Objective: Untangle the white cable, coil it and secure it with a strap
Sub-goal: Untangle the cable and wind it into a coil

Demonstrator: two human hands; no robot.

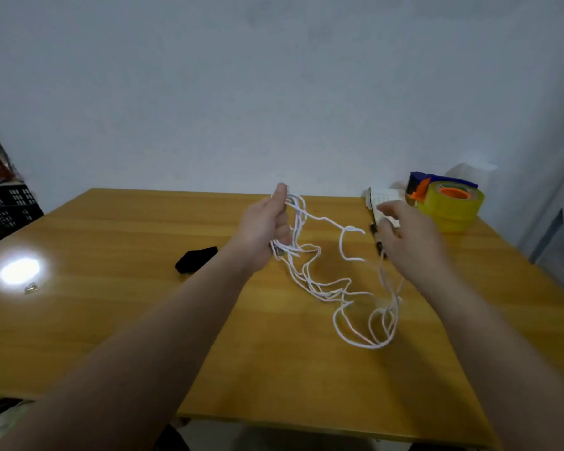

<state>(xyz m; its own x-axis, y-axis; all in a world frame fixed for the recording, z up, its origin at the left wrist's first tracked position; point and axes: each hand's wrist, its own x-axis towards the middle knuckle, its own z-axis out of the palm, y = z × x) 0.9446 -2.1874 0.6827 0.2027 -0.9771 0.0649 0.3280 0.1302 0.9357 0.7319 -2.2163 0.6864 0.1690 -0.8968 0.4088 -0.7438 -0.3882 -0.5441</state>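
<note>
A tangled white cable (326,288) hangs in loose loops above the wooden table (144,320). My left hand (267,226) grips a bundle of its strands, thumb up, with a connector showing below the fist. My right hand (407,236) is raised to the right, blurred, with a strand running down from under it; whether it holds that strand is unclear. A black strap (196,259) lies flat on the table left of my left wrist.
A yellow tape roll in a blue and orange dispenser (446,200) stands at the back right, with a white paper pad (385,198) and dark pens (376,239) beside it. A small metal piece (30,288) lies at the left. A black crate (7,209) stands beyond the table's left edge.
</note>
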